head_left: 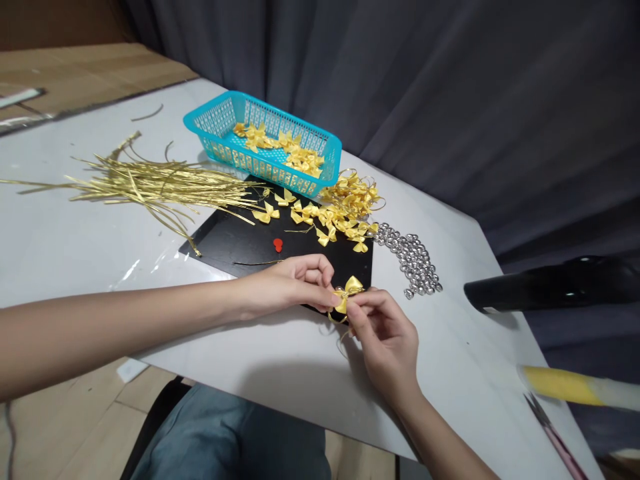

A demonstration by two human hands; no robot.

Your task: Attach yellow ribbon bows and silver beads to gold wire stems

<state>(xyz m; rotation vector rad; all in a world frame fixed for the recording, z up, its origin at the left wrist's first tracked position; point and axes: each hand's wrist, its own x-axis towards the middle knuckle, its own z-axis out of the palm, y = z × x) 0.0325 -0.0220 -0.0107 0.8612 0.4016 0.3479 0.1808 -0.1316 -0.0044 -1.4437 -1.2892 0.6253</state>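
Observation:
Between my two hands is a yellow ribbon bow (352, 287) with a thin gold tie looping below it. My left hand (309, 283) is closed, thumb and fingers pinching the bow's left side. From the right, my right hand (385, 333) pinches the bow's lower right edge. Both hands are over the near edge of a black mat (225, 239). More yellow bows (327, 217) lie on the mat's far part, and a small red piece (278, 245) rests left of them. Gold ties (165, 183) are heaped at the left.
A turquoise basket (267, 172) with yellow bows stands at the back. Small silver rings or beads (413, 263) lie right of the mat. Farther right are a black cylindrical object (550, 285), a yellow-and-clear tube (565, 385) and a pointed pink-handled tool (557, 437) on the white table (450, 373).

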